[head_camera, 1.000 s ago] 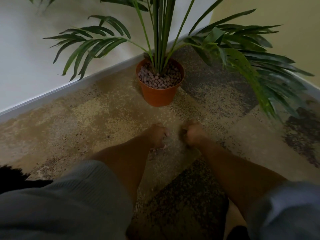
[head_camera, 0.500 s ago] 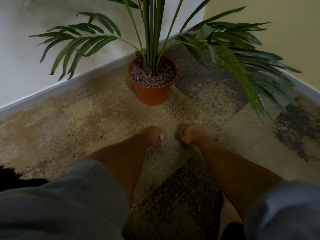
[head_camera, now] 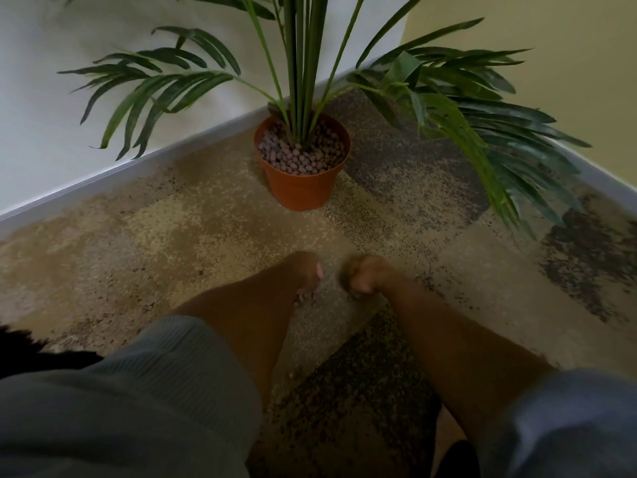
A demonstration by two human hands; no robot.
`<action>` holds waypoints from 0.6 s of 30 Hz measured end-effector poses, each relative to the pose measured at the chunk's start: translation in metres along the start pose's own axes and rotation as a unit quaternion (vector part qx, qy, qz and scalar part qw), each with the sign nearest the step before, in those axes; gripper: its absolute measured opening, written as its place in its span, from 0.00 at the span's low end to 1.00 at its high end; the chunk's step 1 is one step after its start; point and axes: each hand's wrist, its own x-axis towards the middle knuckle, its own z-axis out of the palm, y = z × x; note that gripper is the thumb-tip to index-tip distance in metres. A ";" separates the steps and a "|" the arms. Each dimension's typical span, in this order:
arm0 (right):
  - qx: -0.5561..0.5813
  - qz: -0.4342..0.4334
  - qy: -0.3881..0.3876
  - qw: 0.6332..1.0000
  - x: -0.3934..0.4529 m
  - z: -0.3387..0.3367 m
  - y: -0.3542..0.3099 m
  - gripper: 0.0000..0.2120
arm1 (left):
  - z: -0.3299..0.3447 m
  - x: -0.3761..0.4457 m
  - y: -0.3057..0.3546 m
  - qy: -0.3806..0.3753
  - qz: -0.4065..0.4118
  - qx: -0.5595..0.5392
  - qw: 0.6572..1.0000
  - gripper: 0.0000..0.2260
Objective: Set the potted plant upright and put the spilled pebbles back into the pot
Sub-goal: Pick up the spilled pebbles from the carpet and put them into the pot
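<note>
pot: [head_camera: 303,182] terracotta-orange plastic, round, tapered to base, smooth; stands upright on floor in the corner, just beside the skirting
pebbles: [head_camera: 300,157] small rounded grey-brown clay balls, matte, heaped inside pot nearly to rim, packed round the stems
plant: [head_camera: 303,81] palm type, straight thin green stems bunched at centre, long narrow glossy leaflets; fronds arch out to the left & right, right ones droop low over floor
floor: [head_camera: 172,232] speckled carpet tiles, patchy tan / beige / dark grey-brown, grainy texture
skirting: [head_camera: 103,177] pale grey strip, smooth, runs along base of both walls
walls: white on the left [head_camera: 51,115], yellowish on the right [head_camera: 568,63]
left hand: [head_camera: 305,274] low on floor, well short of pot, wrist bent down, fingers curled under, nails touching carpet; grip state – cannot tell if it holds anything, blurred
right hand: [head_camera: 362,276] near left hand, a small gap between, knuckles fwd, fingers curled into fist-like shape; grip content hidden, cannot tell
sleeves: grey ribbed knit, pushed up both forearms [head_camera: 155,391], forearms bare, reaching fwd
</note>
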 end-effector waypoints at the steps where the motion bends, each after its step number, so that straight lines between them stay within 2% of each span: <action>1: 0.112 0.018 -0.005 0.993 0.002 0.002 0.000 0.15 | -0.001 -0.001 0.001 0.002 -0.012 -0.028 1.000 0.14; 3: 0.332 0.033 -0.020 0.942 0.002 0.004 -0.004 0.17 | -0.002 -0.001 0.000 -0.001 -0.041 -0.093 0.995 0.14; 4: 0.393 0.045 -0.022 0.918 0.002 0.004 -0.005 0.17 | -0.004 -0.002 0.000 -0.008 -0.068 -0.151 0.986 0.14; 6: 0.457 0.062 -0.033 0.887 0.003 0.005 -0.012 0.16 | -0.010 -0.003 0.001 -0.035 -0.117 -0.281 0.952 0.15; 9: 0.519 0.071 -0.041 0.851 0.002 0.003 -0.019 0.14 | -0.015 0.000 0.001 -0.026 -0.156 -0.382 0.911 0.16; 12: 0.599 0.076 -0.066 0.794 0.000 0.000 -0.024 0.09 | -0.018 -0.001 0.001 -0.012 -0.189 -0.486 0.853 0.13; 14: 0.656 0.064 -0.083 0.747 0.001 -0.005 -0.029 0.10 | -0.024 -0.004 0.001 -0.008 -0.186 -0.562 0.806 0.10; 16: 0.708 0.049 -0.096 0.698 0.002 -0.012 -0.037 0.08 | -0.033 -0.005 -0.001 -0.002 -0.181 -0.655 0.734 0.05; 18: 0.755 0.032 -0.092 0.648 0.003 -0.023 -0.047 0.07 | -0.044 -0.006 -0.001 0.029 -0.164 -0.730 0.662 0.08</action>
